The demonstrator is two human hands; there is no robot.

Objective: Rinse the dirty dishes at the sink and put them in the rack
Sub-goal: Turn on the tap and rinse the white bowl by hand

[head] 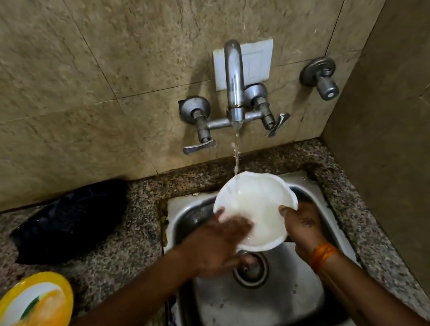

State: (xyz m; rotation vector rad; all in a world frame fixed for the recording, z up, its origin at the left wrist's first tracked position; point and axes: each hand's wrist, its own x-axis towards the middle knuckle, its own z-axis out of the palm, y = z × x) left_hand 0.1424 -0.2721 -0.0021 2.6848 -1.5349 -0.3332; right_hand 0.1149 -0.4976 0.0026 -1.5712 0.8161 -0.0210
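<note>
A white plate (258, 204) is held tilted over the steel sink (263, 312), under the stream of water from the wall tap (235, 87). My right hand (304, 227) grips the plate's right lower rim, thumb on its face. My left hand (217, 245) lies with its fingers spread across the plate's left side, blurred by motion. A yellow plate with an orange print (26, 322) rests on the granite counter at the lower left. No rack is in view.
A dark blue cloth or bag (71, 219) lies on the counter (128, 264) left of the sink. Tiled walls close in behind and at the right. A second valve (321, 80) sticks out of the wall right of the tap.
</note>
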